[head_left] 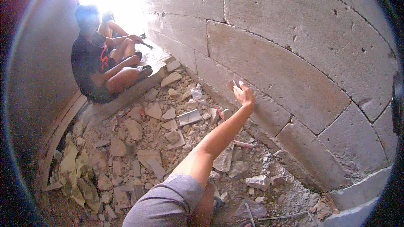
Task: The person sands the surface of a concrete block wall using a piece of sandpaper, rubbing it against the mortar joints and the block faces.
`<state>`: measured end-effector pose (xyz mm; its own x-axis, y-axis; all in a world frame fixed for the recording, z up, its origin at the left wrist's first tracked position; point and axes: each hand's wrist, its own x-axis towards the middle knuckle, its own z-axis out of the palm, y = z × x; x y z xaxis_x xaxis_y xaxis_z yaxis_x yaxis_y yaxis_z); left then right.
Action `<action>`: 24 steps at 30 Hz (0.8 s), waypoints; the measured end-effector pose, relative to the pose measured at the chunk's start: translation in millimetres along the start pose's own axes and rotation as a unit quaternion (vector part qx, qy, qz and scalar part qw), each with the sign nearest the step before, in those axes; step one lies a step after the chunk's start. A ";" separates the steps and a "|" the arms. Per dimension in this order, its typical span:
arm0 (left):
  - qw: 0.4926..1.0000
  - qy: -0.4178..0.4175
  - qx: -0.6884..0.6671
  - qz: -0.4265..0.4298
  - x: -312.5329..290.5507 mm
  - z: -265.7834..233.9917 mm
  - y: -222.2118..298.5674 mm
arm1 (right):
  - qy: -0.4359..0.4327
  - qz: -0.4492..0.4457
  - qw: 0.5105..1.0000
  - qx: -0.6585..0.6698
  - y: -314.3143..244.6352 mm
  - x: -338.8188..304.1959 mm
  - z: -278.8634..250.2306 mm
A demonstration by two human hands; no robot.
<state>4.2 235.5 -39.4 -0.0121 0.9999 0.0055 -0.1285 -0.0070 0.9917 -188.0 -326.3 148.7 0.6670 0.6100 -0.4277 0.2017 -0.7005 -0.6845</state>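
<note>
My left arm, in a grey short sleeve [168, 199], reaches forward and to the right across the rubble. My left hand [245, 96] is close against the lower part of the block wall [277, 61]. Its fingers are closed on a small flat brownish piece [231, 85], which sticks out beyond the fingertips toward the wall. I cannot make out whether the piece is a scraper blade or something else. My right hand is out of view. Below the arm, part of a bent leg [203, 208] shows.
Broken blocks and rubble [143, 151] cover the ground, with a grey metal channel piece [190, 117] among them. A crumpled olive sheet [75, 172] lies at left. Two people sit far left; the nearer person [90, 63] wears black. Thin strips [286, 216] lie at the lower right.
</note>
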 end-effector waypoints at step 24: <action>0.985 0.157 0.032 0.061 11.5 -5.2 -27.1 | -0.015 0.015 1.000 -0.010 -0.5 8.6 1.6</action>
<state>2.4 247.1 -66.9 -0.3304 0.9390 0.0953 -0.0443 -0.1162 0.9922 -183.5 -320.1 144.5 0.6519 0.5990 -0.4650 0.1969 -0.7259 -0.6590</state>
